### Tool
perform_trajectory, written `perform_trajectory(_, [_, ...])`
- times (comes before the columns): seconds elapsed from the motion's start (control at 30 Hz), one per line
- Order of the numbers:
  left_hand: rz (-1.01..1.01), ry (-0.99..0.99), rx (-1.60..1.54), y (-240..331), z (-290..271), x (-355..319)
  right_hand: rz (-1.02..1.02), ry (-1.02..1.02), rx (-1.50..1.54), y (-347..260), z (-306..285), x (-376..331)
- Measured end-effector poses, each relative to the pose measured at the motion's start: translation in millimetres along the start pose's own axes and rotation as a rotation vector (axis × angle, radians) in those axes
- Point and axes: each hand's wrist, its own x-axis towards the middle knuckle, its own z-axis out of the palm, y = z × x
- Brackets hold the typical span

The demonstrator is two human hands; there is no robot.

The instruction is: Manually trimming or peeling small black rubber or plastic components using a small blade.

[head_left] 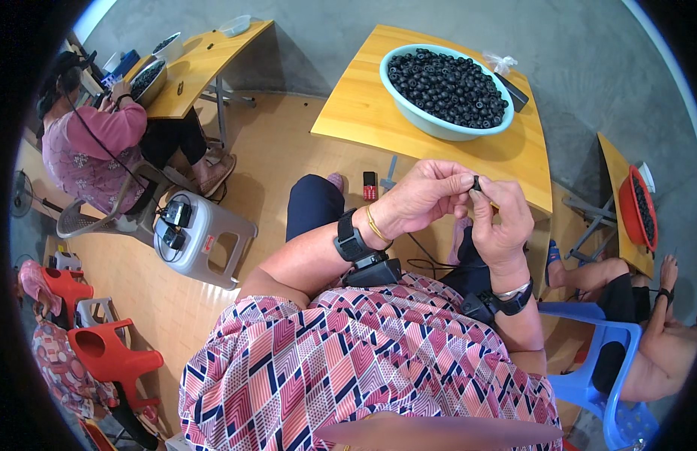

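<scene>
Both my hands meet in front of me, just short of the near edge of a yellow wooden table point(348, 105). Between the fingertips is a small black ring-like part point(476, 183), too small to make out fully. My left hand point(431, 194) pinches it from the left with thumb and forefinger. From the other side my right hand point(503, 222) pinches it as well, thumb raised against it. Beyond my hands, a light blue basin point(439, 129) on the table is heaped with black ring-shaped parts point(448, 86).
A black box point(512, 92) and a clear plastic bag point(500, 62) lie behind the basin. Left stands a grey stool point(202, 237) with black devices; a person in pink point(100, 143) works beyond. A red-and-black phone-like object point(370, 186) lies below the table. Right are a blue chair point(600, 346) and red basin point(633, 207).
</scene>
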Motion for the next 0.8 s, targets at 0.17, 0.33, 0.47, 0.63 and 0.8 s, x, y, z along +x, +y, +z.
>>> perform_trajectory(0.17, [0.012,0.005,-0.101,-3.7,3.9,1.0,-0.043,0.096,-0.070,2.4,10.7,-5.7])
perform_trajectory(0.33, [-0.005,0.060,-0.165,-5.5,4.4,1.4,-0.094,0.123,-0.089,4.8,16.4,-6.1])
perform_trajectory(0.47, [-0.009,0.082,-0.208,-7.5,4.4,1.3,-0.068,0.125,-0.097,8.9,20.8,-9.8])
perform_trajectory(0.63, [-0.004,0.077,-0.237,-9.0,1.8,1.2,-0.083,0.129,-0.151,8.9,22.7,-8.1])
perform_trajectory(0.8, [-0.023,0.093,-0.265,-8.7,0.7,-0.4,-0.062,0.070,-0.049,7.6,21.8,-10.8])
